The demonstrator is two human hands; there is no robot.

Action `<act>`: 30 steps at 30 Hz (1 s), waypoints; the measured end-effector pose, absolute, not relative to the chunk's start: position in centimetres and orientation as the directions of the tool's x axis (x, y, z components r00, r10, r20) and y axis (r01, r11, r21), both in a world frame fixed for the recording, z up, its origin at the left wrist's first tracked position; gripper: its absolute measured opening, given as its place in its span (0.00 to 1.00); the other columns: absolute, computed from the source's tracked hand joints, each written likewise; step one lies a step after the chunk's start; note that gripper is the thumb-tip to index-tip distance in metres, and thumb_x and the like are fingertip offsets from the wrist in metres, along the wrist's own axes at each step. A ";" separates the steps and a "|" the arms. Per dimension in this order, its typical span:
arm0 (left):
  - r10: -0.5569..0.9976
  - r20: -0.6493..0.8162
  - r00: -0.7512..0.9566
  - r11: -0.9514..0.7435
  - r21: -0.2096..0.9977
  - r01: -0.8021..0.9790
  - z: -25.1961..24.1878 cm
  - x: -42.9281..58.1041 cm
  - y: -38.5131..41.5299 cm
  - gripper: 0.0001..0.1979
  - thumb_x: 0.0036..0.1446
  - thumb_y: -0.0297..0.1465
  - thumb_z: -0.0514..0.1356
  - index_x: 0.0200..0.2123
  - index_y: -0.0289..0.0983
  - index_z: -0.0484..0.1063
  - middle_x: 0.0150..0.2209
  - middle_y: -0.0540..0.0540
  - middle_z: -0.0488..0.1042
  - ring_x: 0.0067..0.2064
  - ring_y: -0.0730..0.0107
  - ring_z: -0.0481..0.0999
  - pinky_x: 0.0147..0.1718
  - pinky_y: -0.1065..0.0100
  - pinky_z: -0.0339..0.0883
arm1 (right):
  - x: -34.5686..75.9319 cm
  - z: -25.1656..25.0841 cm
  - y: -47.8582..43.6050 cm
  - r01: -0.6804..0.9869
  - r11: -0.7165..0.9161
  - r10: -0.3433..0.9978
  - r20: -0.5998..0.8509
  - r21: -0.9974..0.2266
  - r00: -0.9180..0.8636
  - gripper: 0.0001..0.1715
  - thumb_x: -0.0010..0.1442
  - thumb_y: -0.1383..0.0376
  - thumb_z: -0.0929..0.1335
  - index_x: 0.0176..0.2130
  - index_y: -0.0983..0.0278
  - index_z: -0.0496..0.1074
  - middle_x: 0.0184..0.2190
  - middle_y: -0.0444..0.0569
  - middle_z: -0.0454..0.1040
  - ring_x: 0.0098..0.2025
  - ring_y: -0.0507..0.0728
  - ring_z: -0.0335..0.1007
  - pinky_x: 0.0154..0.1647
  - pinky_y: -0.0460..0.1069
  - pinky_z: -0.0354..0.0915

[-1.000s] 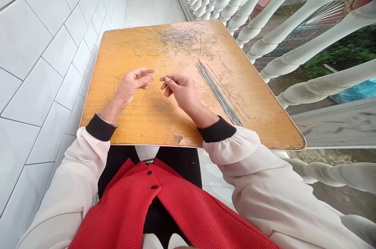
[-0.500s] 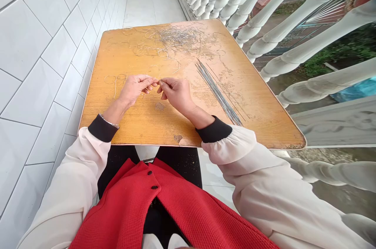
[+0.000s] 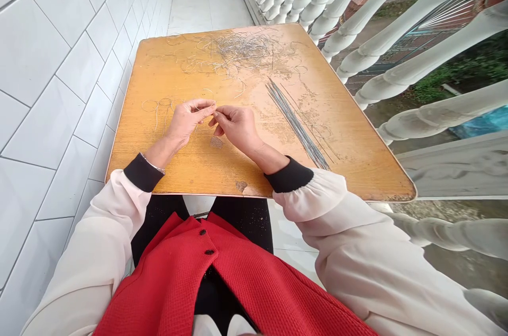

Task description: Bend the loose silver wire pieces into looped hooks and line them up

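My left hand (image 3: 186,120) and my right hand (image 3: 237,125) meet over the middle of a worn wooden table (image 3: 178,166). Both pinch a thin piece of wire (image 3: 215,109) between thumb and fingers, fingertips almost touching. A bundle of straight wire lengths (image 3: 293,121) lies just right of my right hand. A tangled heap of bent wire (image 3: 238,53) covers the far part of the table. Bent wire loops (image 3: 156,107) lie left of my left hand.
A white tiled wall (image 3: 59,61) runs along the left of the table. White balusters (image 3: 357,13) of a railing stand close on the right, with a yard beyond. My red vest (image 3: 222,283) and white sleeves fill the bottom of the view.
My hands came together from a small gap and dropped closer to the table; the wire loop that stood up between them a second ago no longer shows.
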State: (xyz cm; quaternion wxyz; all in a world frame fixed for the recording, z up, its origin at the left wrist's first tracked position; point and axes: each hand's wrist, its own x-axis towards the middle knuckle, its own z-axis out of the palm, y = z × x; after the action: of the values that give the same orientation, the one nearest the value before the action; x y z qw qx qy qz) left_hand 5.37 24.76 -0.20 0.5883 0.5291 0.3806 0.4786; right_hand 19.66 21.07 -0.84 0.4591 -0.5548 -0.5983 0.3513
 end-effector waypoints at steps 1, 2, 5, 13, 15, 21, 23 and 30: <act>0.970 0.052 0.239 -0.015 0.987 -0.157 -0.2 5.5 24.7 0.06 0.55 0.22 0.69 0.29 0.38 0.82 0.27 0.52 0.79 0.27 0.83 0.69 0.28 0.75 0.61 | 19.6 -0.9 21.1 0.334 0.144 0.986 0.164 -0.932 0.032 0.16 0.67 0.70 0.66 0.27 0.66 0.74 0.24 0.44 0.76 0.18 0.46 0.68 0.22 0.42 0.61; 0.973 0.047 0.228 -0.011 0.988 -0.153 -0.2 5.6 24.7 0.06 0.55 0.22 0.69 0.28 0.38 0.81 0.26 0.53 0.79 0.26 0.83 0.69 0.27 0.75 0.61 | 19.6 -1.1 21.2 0.324 0.152 0.985 0.170 -0.934 0.026 0.16 0.67 0.70 0.66 0.27 0.66 0.74 0.24 0.44 0.77 0.18 0.46 0.67 0.21 0.42 0.61; 0.982 0.031 0.188 0.000 0.987 -0.160 -0.1 5.9 24.8 0.10 0.56 0.20 0.68 0.25 0.36 0.78 0.22 0.54 0.75 0.25 0.84 0.68 0.26 0.76 0.60 | 19.7 -1.4 21.3 0.259 0.144 0.989 0.148 -0.955 -0.005 0.12 0.65 0.68 0.68 0.29 0.66 0.75 0.25 0.44 0.77 0.17 0.45 0.66 0.20 0.42 0.61; 0.986 -0.029 0.167 0.070 0.967 -0.245 1.5 5.0 24.9 0.07 0.60 0.28 0.67 0.31 0.35 0.74 0.31 0.50 0.81 0.25 0.85 0.69 0.24 0.77 0.58 | 20.0 -1.4 21.4 -0.145 -0.050 0.973 -0.015 -0.988 -0.229 0.17 0.59 0.53 0.76 0.32 0.65 0.77 0.34 0.48 0.82 0.23 0.46 0.70 0.26 0.42 0.69; 0.984 -0.038 0.172 0.077 0.971 -0.227 1.9 4.8 24.9 0.09 0.60 0.32 0.69 0.32 0.35 0.73 0.32 0.49 0.81 0.26 0.84 0.71 0.24 0.77 0.58 | 19.9 -1.4 21.4 -0.199 -0.089 0.966 -0.035 -0.976 -0.258 0.17 0.61 0.53 0.75 0.32 0.64 0.75 0.35 0.48 0.82 0.25 0.47 0.72 0.28 0.43 0.70; 0.988 0.003 0.152 0.026 0.982 -0.185 2.3 4.4 25.1 0.09 0.61 0.33 0.68 0.33 0.36 0.73 0.33 0.49 0.82 0.29 0.82 0.74 0.25 0.76 0.60 | 19.6 -1.0 21.1 -0.205 -0.140 0.957 -0.079 -0.969 -0.279 0.18 0.65 0.53 0.73 0.33 0.64 0.73 0.35 0.48 0.82 0.25 0.47 0.73 0.28 0.42 0.70; 0.989 0.014 0.149 0.012 0.985 -0.172 2.3 4.4 25.2 0.08 0.62 0.31 0.67 0.32 0.36 0.73 0.32 0.50 0.82 0.28 0.83 0.74 0.25 0.77 0.59 | 19.6 -1.0 21.2 -0.205 -0.157 0.957 -0.097 -0.966 -0.274 0.17 0.65 0.53 0.73 0.33 0.64 0.74 0.32 0.47 0.81 0.25 0.47 0.73 0.27 0.42 0.70; 0.986 0.073 0.152 -0.061 0.995 -0.083 2.2 4.7 24.9 0.10 0.61 0.26 0.67 0.28 0.35 0.71 0.26 0.52 0.79 0.26 0.83 0.73 0.25 0.78 0.60 | 19.4 -1.7 21.5 -0.073 -0.157 0.966 -0.137 -0.985 -0.220 0.17 0.63 0.57 0.75 0.31 0.66 0.76 0.21 0.45 0.77 0.19 0.47 0.68 0.23 0.42 0.66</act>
State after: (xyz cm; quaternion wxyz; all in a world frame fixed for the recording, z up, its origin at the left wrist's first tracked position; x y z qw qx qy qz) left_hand 4.75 24.87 2.25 0.5393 0.5338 0.4226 0.4956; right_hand 19.43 21.52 -1.68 0.4265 -0.4559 -0.4896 0.6087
